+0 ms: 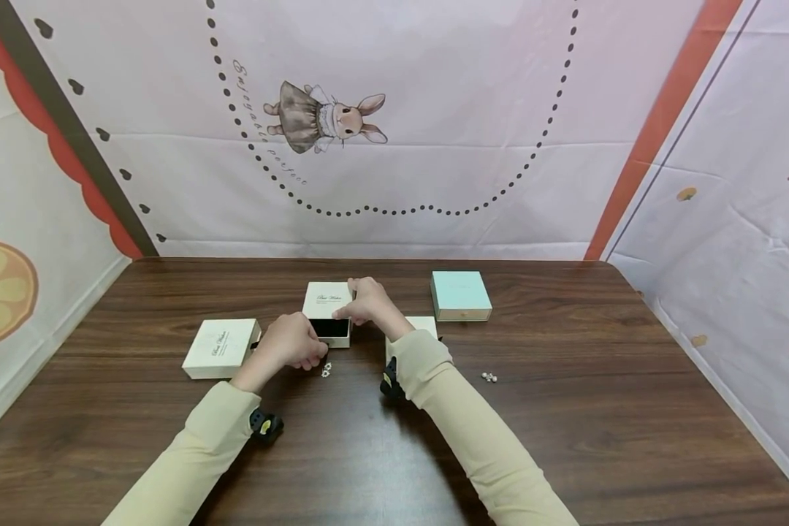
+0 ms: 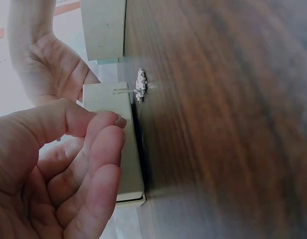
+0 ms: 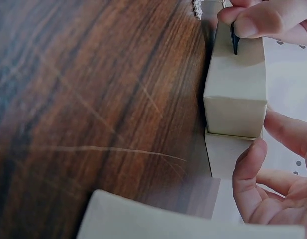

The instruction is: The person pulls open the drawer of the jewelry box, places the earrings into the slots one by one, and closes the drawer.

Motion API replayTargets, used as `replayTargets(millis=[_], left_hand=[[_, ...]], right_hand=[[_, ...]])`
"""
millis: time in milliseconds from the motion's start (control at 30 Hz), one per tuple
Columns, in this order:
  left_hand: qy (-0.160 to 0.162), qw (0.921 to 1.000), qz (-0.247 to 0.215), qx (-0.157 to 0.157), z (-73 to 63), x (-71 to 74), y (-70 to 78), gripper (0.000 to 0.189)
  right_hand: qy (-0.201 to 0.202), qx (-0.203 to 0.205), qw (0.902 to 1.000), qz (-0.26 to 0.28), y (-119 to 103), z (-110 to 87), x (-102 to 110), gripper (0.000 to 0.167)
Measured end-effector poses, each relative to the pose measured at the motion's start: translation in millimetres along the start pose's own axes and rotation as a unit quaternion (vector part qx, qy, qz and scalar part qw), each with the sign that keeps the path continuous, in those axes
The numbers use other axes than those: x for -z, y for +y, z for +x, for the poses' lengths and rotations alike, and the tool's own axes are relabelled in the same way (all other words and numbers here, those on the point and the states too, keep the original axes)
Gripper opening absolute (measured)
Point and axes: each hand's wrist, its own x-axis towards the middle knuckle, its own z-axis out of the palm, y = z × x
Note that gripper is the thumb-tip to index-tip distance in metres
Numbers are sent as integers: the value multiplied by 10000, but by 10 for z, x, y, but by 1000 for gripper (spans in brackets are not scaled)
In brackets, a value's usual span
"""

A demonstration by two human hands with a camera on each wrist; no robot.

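Note:
A small white drawer-style gift box (image 1: 325, 296) sits at the middle of the table, its drawer partly pulled out and showing a black lining (image 1: 327, 327). My left hand (image 1: 292, 342) pinches the black ribbon pull (image 3: 235, 42) at the drawer's front between thumb and forefinger. At the box's right side, my right hand (image 1: 371, 301) grips the outer sleeve, thumb and fingers spread around it. A pair of silvery earrings (image 1: 326, 370) lies on the wood just in front of the drawer; beaded clusters with thin posts (image 2: 124, 91) show in the left wrist view.
Another white box (image 1: 218, 351) stands to the left, a black tab at its right side. My right forearm partly hides a third white box (image 1: 422, 324). Farther right is a mint-green box (image 1: 462, 294), with small pearly earrings (image 1: 489, 377) on the dark wooden table (image 1: 565, 438) before it.

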Motion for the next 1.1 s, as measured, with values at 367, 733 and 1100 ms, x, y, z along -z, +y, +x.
replayTargets(millis=[367,733,1100], left_hand=[[-44,9998,158,91,-30,-17,10,22],[121,9994,314,-31,-78,-43,1,25],[47,9997,205,-132,-125,-40,2,24]], right_hand=[[-46,75,10000,42,18,-17,13,78],[-23,63,10000,-22,4,-21,10,78],[-26,45,10000,58,9,-21,5,78]])
